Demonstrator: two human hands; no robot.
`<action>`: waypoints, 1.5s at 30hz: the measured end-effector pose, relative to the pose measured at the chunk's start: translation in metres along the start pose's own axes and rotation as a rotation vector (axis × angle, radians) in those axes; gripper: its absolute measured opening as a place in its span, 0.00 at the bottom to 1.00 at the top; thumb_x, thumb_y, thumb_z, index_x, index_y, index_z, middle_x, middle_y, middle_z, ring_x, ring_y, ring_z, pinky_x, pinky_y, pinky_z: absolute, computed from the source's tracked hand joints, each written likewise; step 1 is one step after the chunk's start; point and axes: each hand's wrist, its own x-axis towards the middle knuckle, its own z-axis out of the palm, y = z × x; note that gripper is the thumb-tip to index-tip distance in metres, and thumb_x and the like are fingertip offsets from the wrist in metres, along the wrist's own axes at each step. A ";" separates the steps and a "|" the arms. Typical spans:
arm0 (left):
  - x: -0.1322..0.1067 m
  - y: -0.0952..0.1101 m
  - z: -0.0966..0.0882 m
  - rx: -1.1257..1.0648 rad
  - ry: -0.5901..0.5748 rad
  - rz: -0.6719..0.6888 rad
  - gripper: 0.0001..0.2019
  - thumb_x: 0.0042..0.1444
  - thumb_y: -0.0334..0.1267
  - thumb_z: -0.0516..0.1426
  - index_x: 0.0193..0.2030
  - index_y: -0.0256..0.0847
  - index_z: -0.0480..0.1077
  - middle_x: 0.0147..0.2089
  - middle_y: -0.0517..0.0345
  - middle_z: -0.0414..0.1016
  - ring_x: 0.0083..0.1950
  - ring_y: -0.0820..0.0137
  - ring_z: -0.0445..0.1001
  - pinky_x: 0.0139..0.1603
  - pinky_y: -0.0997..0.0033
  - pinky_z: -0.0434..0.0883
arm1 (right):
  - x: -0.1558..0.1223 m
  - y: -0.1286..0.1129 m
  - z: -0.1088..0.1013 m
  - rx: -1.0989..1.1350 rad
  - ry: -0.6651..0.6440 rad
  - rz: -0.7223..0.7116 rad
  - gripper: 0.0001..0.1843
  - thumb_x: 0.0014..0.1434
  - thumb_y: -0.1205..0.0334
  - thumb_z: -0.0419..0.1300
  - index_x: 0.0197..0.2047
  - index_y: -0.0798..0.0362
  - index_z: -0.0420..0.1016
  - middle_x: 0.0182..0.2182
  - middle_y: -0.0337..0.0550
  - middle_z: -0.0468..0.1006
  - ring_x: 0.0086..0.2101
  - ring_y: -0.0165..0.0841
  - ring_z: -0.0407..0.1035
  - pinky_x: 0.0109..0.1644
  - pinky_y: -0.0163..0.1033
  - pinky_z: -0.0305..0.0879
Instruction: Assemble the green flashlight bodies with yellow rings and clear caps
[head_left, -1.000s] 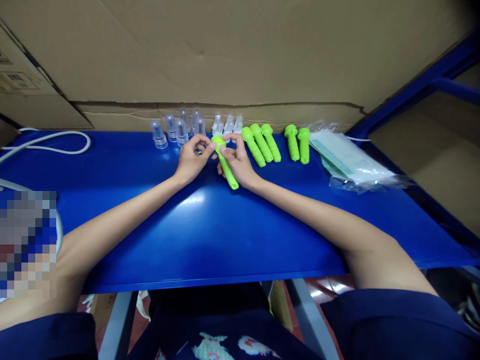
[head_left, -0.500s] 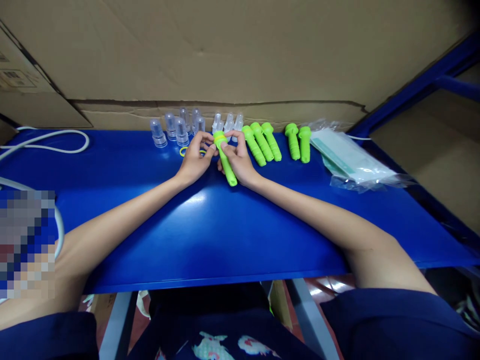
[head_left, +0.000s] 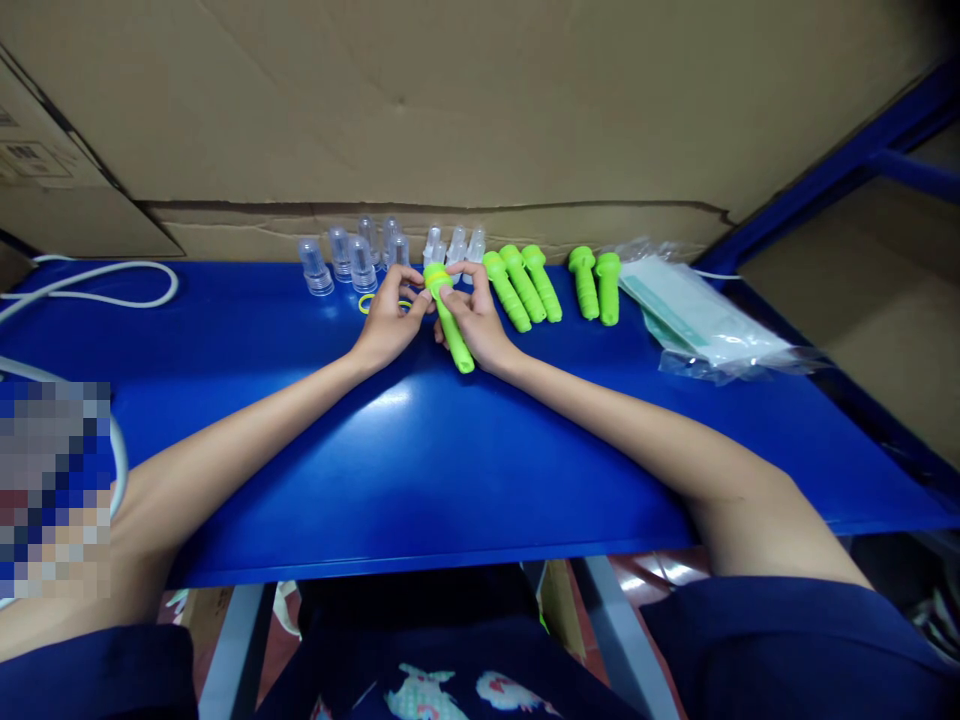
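Note:
My right hand (head_left: 480, 320) is closed around a lime-green, flashlight-shaped plastic body (head_left: 455, 338), its wide head pointing away from me and its narrow end towards me. A yellow ring (head_left: 435, 272) shows around the head. At the left side of that head, the thumb and fingers of my left hand (head_left: 391, 318) are bent in and pinch at it; whether a small part sits between them is hidden. Partly behind my left hand, loose yellow rings (head_left: 367, 303) lie on the table. Just beyond my right hand are small clear plastic pieces (head_left: 457, 243).
Several clear plastic caps (head_left: 316, 268) stand at the back left of the blue table (head_left: 420, 470). More lime-green bodies (head_left: 523, 285) lie right of my hands, beside a clear plastic bag (head_left: 709, 310). A white cable (head_left: 112, 268) loops on the left. Cardboard (head_left: 420, 110) walls the back.
Both hands keep the same hold on the green body, with hardly any finger movement. The whole view has shifted very slightly.

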 end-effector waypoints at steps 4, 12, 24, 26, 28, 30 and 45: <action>-0.001 0.002 0.001 0.000 0.001 0.007 0.10 0.62 0.26 0.59 0.44 0.43 0.64 0.44 0.60 0.75 0.38 0.78 0.76 0.31 0.80 0.65 | 0.000 0.000 -0.001 -0.001 0.001 0.008 0.31 0.61 0.36 0.64 0.53 0.42 0.51 0.34 0.35 0.76 0.20 0.30 0.70 0.18 0.35 0.60; 0.000 -0.001 0.000 0.024 0.007 0.035 0.10 0.62 0.27 0.60 0.45 0.43 0.65 0.45 0.60 0.76 0.37 0.77 0.75 0.33 0.78 0.67 | 0.000 0.001 -0.001 0.037 -0.018 -0.007 0.31 0.62 0.38 0.65 0.52 0.42 0.50 0.35 0.34 0.77 0.20 0.29 0.71 0.17 0.34 0.60; 0.000 -0.005 -0.001 0.027 0.016 0.071 0.08 0.61 0.27 0.61 0.42 0.41 0.66 0.38 0.62 0.75 0.35 0.77 0.74 0.32 0.78 0.65 | 0.002 0.004 -0.002 0.030 -0.013 -0.015 0.34 0.61 0.34 0.65 0.53 0.42 0.50 0.35 0.33 0.78 0.18 0.27 0.68 0.17 0.33 0.60; 0.000 -0.003 -0.002 0.035 0.016 0.075 0.08 0.61 0.27 0.61 0.42 0.41 0.66 0.40 0.62 0.75 0.34 0.78 0.73 0.32 0.77 0.65 | 0.002 0.004 -0.002 0.036 -0.011 -0.014 0.33 0.61 0.33 0.64 0.52 0.42 0.50 0.33 0.31 0.77 0.18 0.26 0.67 0.17 0.32 0.61; 0.000 -0.003 -0.003 0.038 0.012 0.086 0.08 0.61 0.28 0.61 0.42 0.42 0.66 0.41 0.61 0.75 0.34 0.78 0.72 0.33 0.77 0.65 | 0.002 0.004 -0.001 0.046 -0.007 -0.016 0.34 0.60 0.34 0.65 0.51 0.42 0.50 0.32 0.29 0.76 0.17 0.26 0.67 0.16 0.32 0.61; 0.000 -0.003 -0.003 0.033 0.004 0.094 0.08 0.61 0.28 0.61 0.43 0.42 0.66 0.42 0.61 0.74 0.34 0.78 0.72 0.33 0.77 0.65 | 0.002 0.004 0.000 0.051 -0.009 -0.023 0.34 0.60 0.36 0.67 0.51 0.42 0.50 0.31 0.27 0.76 0.17 0.26 0.67 0.16 0.31 0.61; 0.002 -0.011 -0.004 0.026 -0.007 0.163 0.08 0.62 0.30 0.62 0.43 0.42 0.66 0.42 0.60 0.75 0.33 0.77 0.71 0.33 0.76 0.64 | 0.004 0.008 0.000 0.065 0.024 0.006 0.34 0.59 0.37 0.69 0.48 0.42 0.49 0.30 0.26 0.76 0.16 0.25 0.67 0.15 0.30 0.62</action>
